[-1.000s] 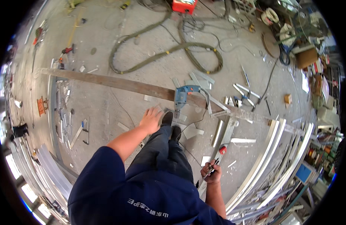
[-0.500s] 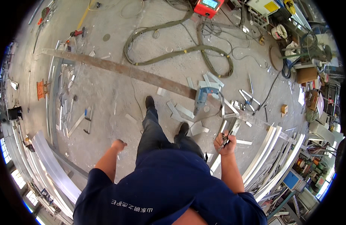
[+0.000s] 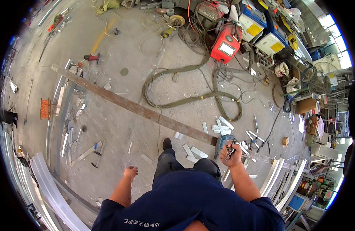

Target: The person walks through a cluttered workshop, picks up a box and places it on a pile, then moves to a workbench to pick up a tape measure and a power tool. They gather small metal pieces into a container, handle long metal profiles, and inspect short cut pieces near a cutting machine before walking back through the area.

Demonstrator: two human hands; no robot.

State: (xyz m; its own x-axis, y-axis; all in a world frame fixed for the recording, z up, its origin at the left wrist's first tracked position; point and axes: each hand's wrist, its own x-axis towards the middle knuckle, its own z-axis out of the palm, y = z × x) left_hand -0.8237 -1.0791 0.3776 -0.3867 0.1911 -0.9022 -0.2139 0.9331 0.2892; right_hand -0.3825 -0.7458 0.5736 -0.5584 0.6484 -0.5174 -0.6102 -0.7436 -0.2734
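Note:
My right hand (image 3: 231, 154) is closed around a small cluster of dark and shiny metal pieces (image 3: 230, 148), too small to make out by kind. It is held up in front of a blue-grey power drill (image 3: 222, 143), hiding part of it. The drill rests on a long rusty metal bar (image 3: 146, 110). My left hand (image 3: 131, 172) hangs over the concrete floor with its fingers loosely curled and slightly apart, holding nothing visible. Cut pieces of pale metal (image 3: 199, 151) lie between my feet and the drill.
A thick green-wrapped cable (image 3: 177, 70) loops over the floor beyond the bar, leading towards a red machine (image 3: 226, 43). Long white profiles lie on the right (image 3: 272, 177) and left (image 3: 50, 184). A clamp-like tool (image 3: 98, 154) lies at the left.
The view has shifted, showing more of the far floor and the red machine. My right hand now overlaps the drill, still gripping the metal pieces. My left fingers look looser.

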